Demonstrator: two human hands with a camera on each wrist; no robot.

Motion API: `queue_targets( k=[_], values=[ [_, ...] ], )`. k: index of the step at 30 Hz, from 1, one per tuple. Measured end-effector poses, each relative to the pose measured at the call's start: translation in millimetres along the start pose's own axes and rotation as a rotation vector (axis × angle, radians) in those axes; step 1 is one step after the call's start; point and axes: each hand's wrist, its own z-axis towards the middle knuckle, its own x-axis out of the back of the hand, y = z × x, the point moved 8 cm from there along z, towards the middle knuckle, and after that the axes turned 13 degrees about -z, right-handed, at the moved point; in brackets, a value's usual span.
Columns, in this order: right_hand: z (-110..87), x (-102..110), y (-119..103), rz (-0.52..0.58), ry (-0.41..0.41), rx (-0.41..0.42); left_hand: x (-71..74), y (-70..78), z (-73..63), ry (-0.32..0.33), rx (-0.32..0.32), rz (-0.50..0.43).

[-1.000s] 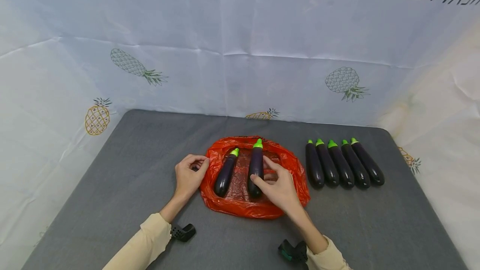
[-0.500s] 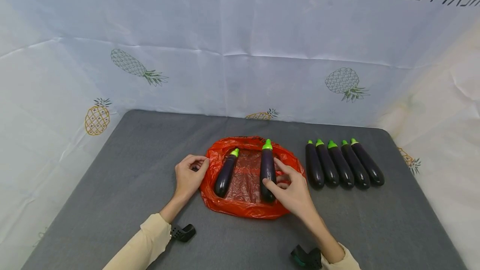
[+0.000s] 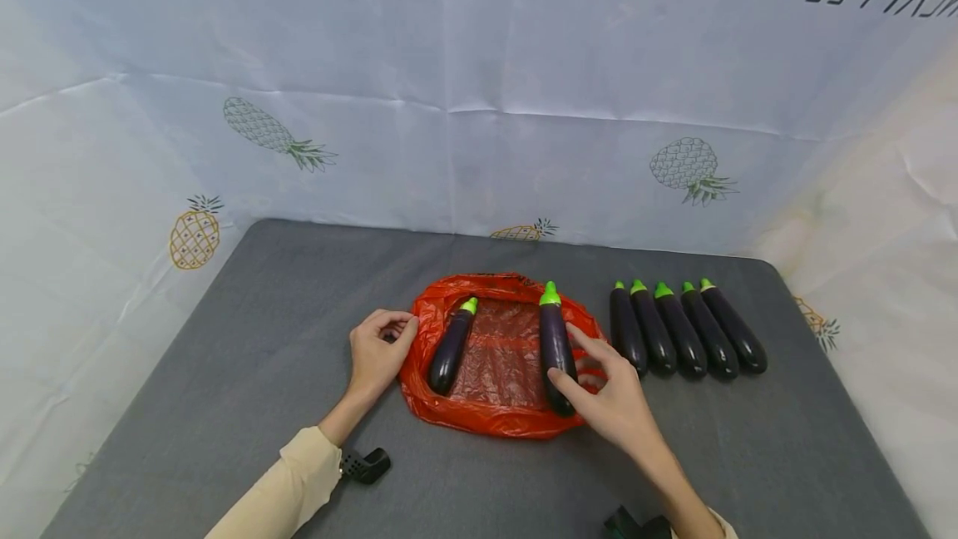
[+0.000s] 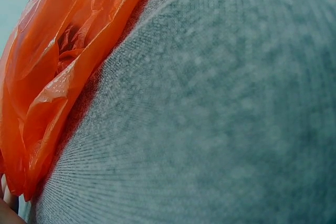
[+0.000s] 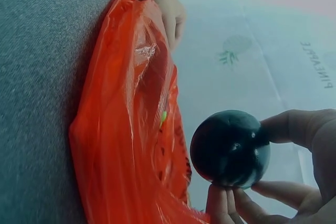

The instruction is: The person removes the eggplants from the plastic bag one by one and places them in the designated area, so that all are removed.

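My left hand (image 3: 377,353) pinches the left rim of a red plastic bag (image 3: 486,418), which lies spread on the table with its mouth facing up. Inside the bag, on its left side, lies one dark purple eggplant (image 3: 451,349) with a green stem end. My right hand (image 3: 619,399) grips a second eggplant (image 3: 554,339) between thumb and fingers, over the bag's right part. In the right wrist view the round bottom of this held eggplant (image 5: 227,150) shows beside the bag's rim. The left wrist view shows crumpled red plastic, the hand mostly out of frame.
To the right of the bag, several eggplants (image 3: 677,331) lie side by side in a row on the grey table (image 3: 299,298). A white cloth (image 3: 479,65) printed with pineapples hangs behind the table and at both sides.
My right hand has moved to the right with the eggplant, from over the bag's middle to its right side. The left hand and the eggplant in the bag have stayed still.
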Motion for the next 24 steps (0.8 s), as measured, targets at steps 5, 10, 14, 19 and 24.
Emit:
queue_targets(
  k=[5, 10, 14, 19, 24],
  values=[
    [-7.0, 8.0, 3.8, -0.012, 0.015, 0.005, -1.7, 7.2, 0.2, 0.03, -0.016, 0.026],
    [-14.5, 15.9, 9.8, -0.048, 0.036, 0.001, -4.8, 14.4, 0.0, 0.043, -0.015, 0.033],
    [-21.4, 22.3, 14.6, -0.066, 0.034, -0.015, -3.8, 11.4, -0.2, 0.037, -0.004, 0.037],
    [-29.8, 30.3, 19.6, -0.094, 0.032, -0.02, -0.8, 1.6, -0.3, 0.017, 0.009, 0.018],
    [-38.1, 38.3, 25.7, -0.138, 0.044, -0.021, -0.4, 0.0, 0.8, -0.001, 0.01, 0.007]
  ],
)
